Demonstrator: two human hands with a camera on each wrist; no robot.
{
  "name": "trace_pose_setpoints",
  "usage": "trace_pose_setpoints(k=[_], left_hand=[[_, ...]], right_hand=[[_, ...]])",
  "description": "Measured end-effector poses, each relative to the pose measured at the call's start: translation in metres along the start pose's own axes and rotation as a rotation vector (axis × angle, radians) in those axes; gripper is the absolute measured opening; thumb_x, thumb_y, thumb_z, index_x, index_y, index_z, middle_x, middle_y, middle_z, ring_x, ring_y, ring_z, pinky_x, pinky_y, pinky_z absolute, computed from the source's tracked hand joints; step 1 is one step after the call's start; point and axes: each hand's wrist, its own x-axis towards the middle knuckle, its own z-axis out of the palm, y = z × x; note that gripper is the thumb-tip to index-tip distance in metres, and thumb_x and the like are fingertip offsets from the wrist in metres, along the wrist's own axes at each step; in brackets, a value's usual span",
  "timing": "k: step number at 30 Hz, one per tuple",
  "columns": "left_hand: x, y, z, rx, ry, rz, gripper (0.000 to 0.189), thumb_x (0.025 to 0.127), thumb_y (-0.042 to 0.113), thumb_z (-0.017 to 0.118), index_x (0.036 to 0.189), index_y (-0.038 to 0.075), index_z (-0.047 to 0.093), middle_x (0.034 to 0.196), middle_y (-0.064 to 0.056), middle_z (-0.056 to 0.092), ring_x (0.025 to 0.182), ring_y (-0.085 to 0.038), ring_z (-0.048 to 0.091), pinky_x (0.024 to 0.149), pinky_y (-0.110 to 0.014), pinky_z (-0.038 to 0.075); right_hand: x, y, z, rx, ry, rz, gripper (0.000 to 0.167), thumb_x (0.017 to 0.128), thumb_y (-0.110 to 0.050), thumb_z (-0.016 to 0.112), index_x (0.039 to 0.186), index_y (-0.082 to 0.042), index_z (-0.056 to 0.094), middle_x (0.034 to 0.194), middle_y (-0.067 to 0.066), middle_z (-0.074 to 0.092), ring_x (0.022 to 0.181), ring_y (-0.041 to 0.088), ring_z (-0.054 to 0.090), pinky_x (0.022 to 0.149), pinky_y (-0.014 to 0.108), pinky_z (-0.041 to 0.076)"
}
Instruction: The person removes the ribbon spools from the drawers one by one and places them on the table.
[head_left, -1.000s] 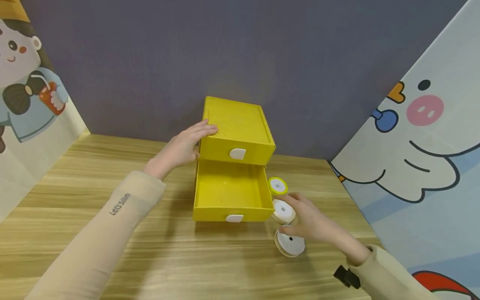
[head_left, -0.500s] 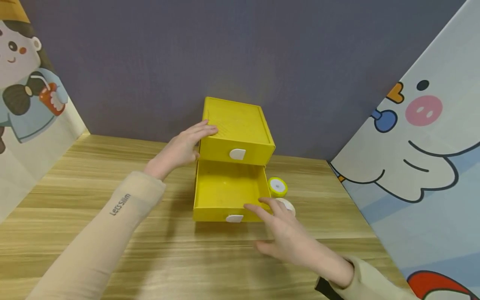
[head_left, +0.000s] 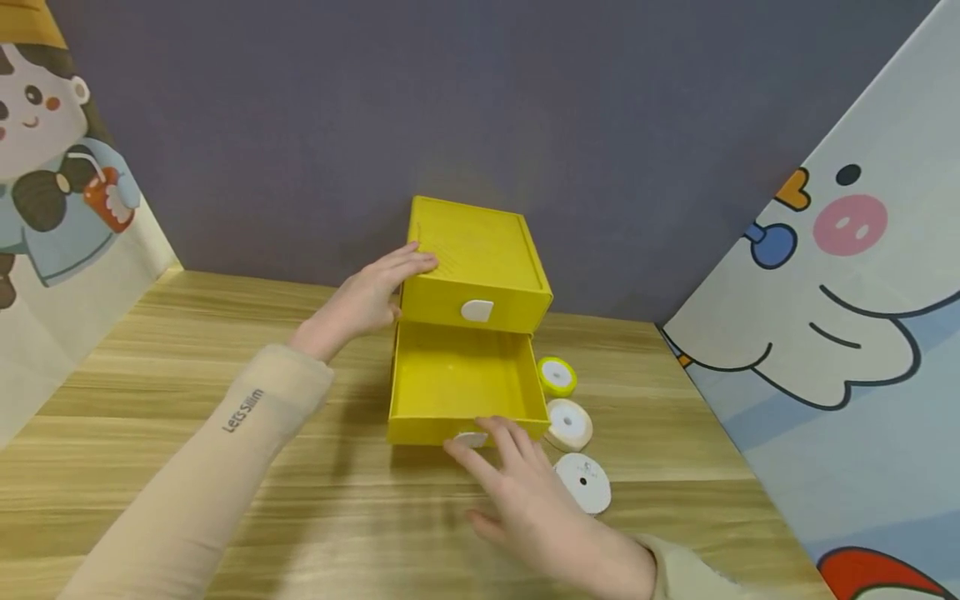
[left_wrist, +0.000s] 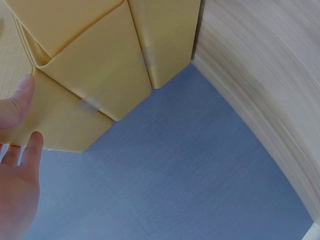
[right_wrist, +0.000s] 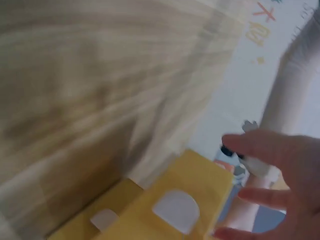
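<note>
A yellow two-drawer box [head_left: 480, 246] has its upper drawer [head_left: 525, 310] pushed in and its lower drawer [head_left: 461, 375] pulled out. My left hand [head_left: 363, 292] rests on the box's top left edge, fingers straight on top and thumb at the side. My right hand [head_left: 536, 508] is spread before the lower drawer, fingertips overlapping its front panel and white handle [head_left: 471, 439]. The right wrist view shows the fingers apart beside a yellow drawer front with a white handle [right_wrist: 176, 211]. To the right lie a yellow-rimmed spool [head_left: 557, 377], a cream-edged spool [head_left: 567, 424] and a white spool [head_left: 585, 482].
All of this stands on a wood-grain table [head_left: 225, 333]. A dark grey-blue panel [head_left: 300, 125] rises right behind the box. Printed cartoon panels slant up at the left [head_left: 67, 167] and right [head_left: 847, 275].
My right hand has swung left from over the spools to the front of the lower drawer, bringing the white spool back into sight. The left hand, box and drawers have stayed put.
</note>
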Motion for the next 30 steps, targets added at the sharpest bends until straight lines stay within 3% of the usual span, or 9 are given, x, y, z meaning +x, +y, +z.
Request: trace_pose_setpoints(k=[4,7,12,14,16,19,22,30], left_hand=[[0.001,0.001,0.002,-0.005,-0.014,-0.004,0.078,0.074,-0.021,0.057,0.144,0.011,0.043,0.156,-0.008,0.033,0.148,-0.028,0.023,0.079,-0.041,0.053],[0.001,0.002,0.003,-0.003,-0.017,-0.004,0.079,0.074,-0.021,0.057,0.144,0.011,0.043,0.156,-0.008,0.033,0.148,-0.028,0.024,0.081,-0.041,0.054],[0.001,0.002,0.003,0.001,-0.007,-0.006,0.079,0.073,-0.021,0.058,0.144,0.011,0.044,0.156,-0.008,0.035,0.148,-0.028,0.024,0.090,-0.044,0.052],[0.001,0.002,0.002,0.001,-0.006,-0.006,0.079,0.073,-0.021,0.058,0.144,0.011,0.043,0.156,-0.008,0.035,0.148,-0.028,0.024,0.090,-0.045,0.052],[0.001,0.001,0.001,0.000,-0.007,-0.007,0.079,0.073,-0.021,0.057,0.144,0.011,0.043,0.156,-0.008,0.034,0.148,-0.028,0.023,0.088,-0.044,0.052],[0.000,0.002,0.000,-0.004,-0.011,-0.012,0.079,0.074,-0.021,0.058,0.144,0.011,0.043,0.156,-0.008,0.033,0.148,-0.028,0.023,0.091,-0.046,0.051],[0.000,0.002,-0.001,-0.008,-0.009,-0.015,0.079,0.074,-0.021,0.058,0.144,0.010,0.043,0.156,-0.009,0.033,0.148,-0.028,0.023,0.095,-0.047,0.049],[0.001,0.000,0.000,-0.003,0.002,-0.003,0.078,0.073,-0.022,0.059,0.144,0.009,0.044,0.155,-0.010,0.034,0.147,-0.029,0.025,0.092,-0.046,0.050]], right_hand=[[-0.002,-0.005,0.016,-0.095,0.095,-0.024,0.069,0.064,-0.031,0.086,0.126,-0.020,0.057,0.123,0.012,0.051,0.112,0.027,0.053,0.078,0.039,0.054],[-0.003,-0.007,0.024,-0.123,0.155,-0.016,0.069,0.061,-0.032,0.087,0.123,-0.020,0.059,0.120,0.011,0.052,0.110,0.026,0.053,0.077,0.037,0.054],[0.000,-0.007,0.033,-0.200,0.175,0.011,0.071,0.061,-0.032,0.087,0.125,-0.021,0.059,0.120,0.012,0.053,0.109,0.026,0.054,0.077,0.034,0.054],[0.002,-0.005,0.038,-0.259,0.202,-0.006,0.069,0.061,-0.025,0.087,0.124,-0.021,0.059,0.117,0.012,0.054,0.106,0.027,0.056,0.076,0.033,0.055],[0.005,-0.002,0.045,-0.338,0.269,-0.048,0.060,0.066,-0.010,0.080,0.122,-0.019,0.059,0.112,0.012,0.056,0.100,0.026,0.058,0.075,0.033,0.056],[0.011,0.005,0.055,-0.470,0.413,-0.124,0.037,0.082,0.004,0.056,0.113,-0.017,0.061,0.103,0.011,0.060,0.090,0.025,0.061,0.072,0.032,0.055],[0.018,0.011,0.063,-0.557,0.536,-0.180,0.037,0.093,0.007,0.035,0.103,-0.016,0.062,0.095,0.008,0.063,0.083,0.022,0.062,0.069,0.030,0.054],[0.026,0.018,0.069,-0.620,0.624,-0.247,0.038,0.093,0.006,0.034,0.095,-0.016,0.065,0.088,0.005,0.064,0.078,0.020,0.062,0.068,0.028,0.053]])
